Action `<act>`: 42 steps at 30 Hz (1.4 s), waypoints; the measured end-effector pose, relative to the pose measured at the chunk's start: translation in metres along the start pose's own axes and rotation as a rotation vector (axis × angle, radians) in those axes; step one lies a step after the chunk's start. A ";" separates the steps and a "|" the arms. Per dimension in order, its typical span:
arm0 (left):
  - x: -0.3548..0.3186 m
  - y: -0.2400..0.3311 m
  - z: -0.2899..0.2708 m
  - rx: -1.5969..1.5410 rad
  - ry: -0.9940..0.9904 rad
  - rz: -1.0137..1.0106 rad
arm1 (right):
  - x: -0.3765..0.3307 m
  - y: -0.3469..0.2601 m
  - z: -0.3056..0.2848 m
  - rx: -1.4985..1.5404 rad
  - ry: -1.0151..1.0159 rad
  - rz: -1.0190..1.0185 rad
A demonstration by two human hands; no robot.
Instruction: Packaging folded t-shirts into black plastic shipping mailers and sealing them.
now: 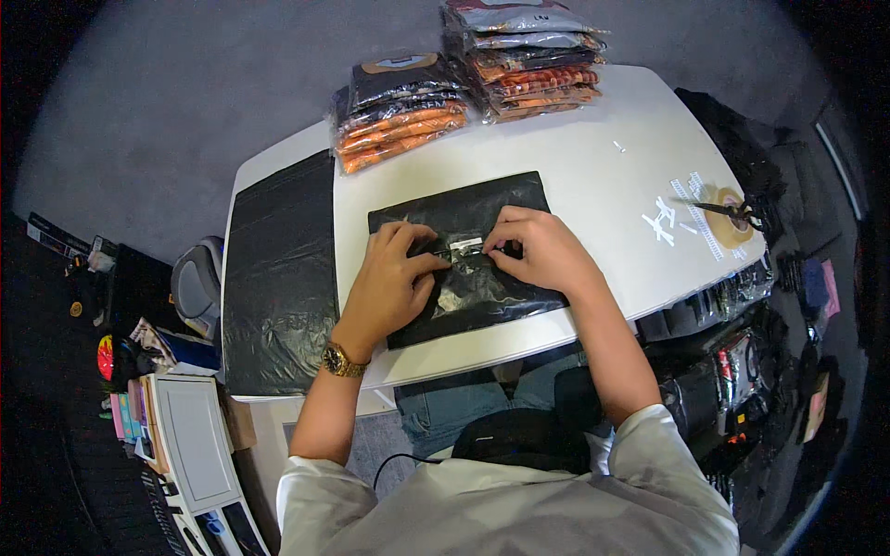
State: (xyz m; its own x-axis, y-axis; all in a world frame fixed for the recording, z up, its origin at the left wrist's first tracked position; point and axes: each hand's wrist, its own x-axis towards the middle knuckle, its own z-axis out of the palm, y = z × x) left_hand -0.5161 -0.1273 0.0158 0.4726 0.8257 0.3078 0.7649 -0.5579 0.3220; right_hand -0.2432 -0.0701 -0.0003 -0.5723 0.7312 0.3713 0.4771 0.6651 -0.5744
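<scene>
A flat black plastic mailing bag (464, 296), shiny and creased, lies in front of me on the table. In its middle is a small white label (466, 245), with a shiny, lighter patch of plastic just below it. My left hand (391, 278) rests on the bag at the label's left, its fingers bent and its thumb apart from the forefinger. From the other side, my right hand (540, 248) pinches thumb and forefinger together at the label's right end. A gold-coloured watch (344, 360) is on my left wrist.
Another black plastic bag (283, 278) covers the left of the white table (593, 185). Bagged clothes form a shorter stack (399, 116) and a taller stack (533, 65) at the far edge. Rightward lie white label strips (660, 222), scissors (732, 211) and a tape roll (726, 233).
</scene>
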 end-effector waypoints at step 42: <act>0.007 0.020 0.029 0.199 0.091 -0.300 | -0.004 0.001 0.016 -0.073 0.237 0.106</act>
State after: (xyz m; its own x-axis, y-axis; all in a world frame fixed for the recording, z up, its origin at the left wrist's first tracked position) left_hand -0.4846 -0.1300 -0.0016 0.1802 0.9343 0.3076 0.9380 -0.2574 0.2323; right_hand -0.2510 -0.0750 -0.0137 -0.3484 0.8065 0.4778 0.5778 0.5861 -0.5680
